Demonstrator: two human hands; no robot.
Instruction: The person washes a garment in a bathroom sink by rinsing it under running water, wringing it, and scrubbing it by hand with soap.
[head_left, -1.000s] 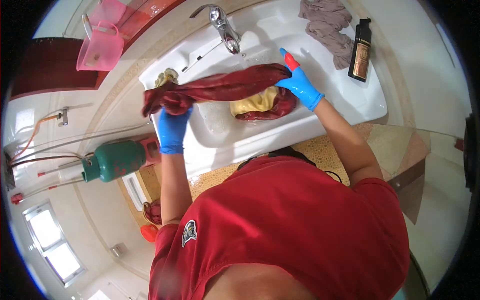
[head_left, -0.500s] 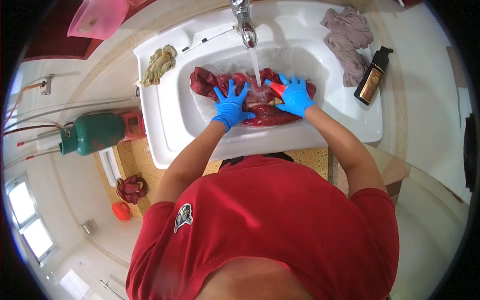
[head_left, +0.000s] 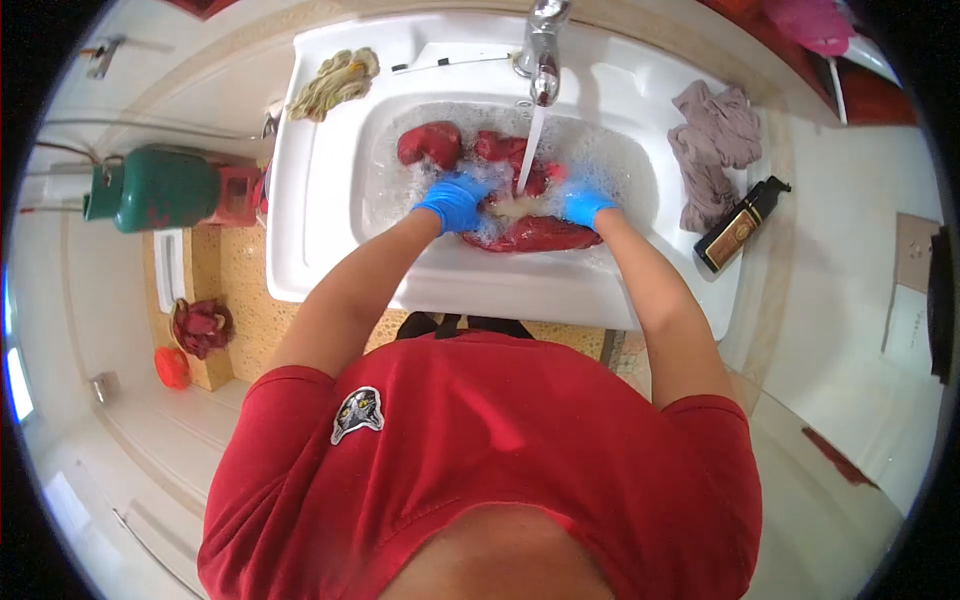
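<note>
A dark red cloth (head_left: 535,235) lies bunched in the soapy water of the white sink (head_left: 315,240), with wet lumps of it rising above the foam. My left hand (head_left: 455,200), in a blue glove, presses down into the cloth's left part; its fingers are under suds. Also gloved in blue, my right hand (head_left: 583,204) is sunk in the foam at the cloth's right side, fingers hidden. Close by it shows a small bright red piece (head_left: 557,172) whose kind I cannot make out. Water runs from the tap (head_left: 543,75) onto the cloth between my hands.
On the sink's left rim lie a yellowish-green cloth (head_left: 335,85) and a thin white stick (head_left: 450,62). A greyish-mauve cloth (head_left: 708,150) and a dark pump bottle (head_left: 740,225) are on the right rim. A green gas cylinder (head_left: 165,190) stands left of the sink.
Both hands have gone from lying spread on top of the cloth to being pushed down into the foamy water. The cloth has sunk and parted into lumps. The camera view has shifted.
</note>
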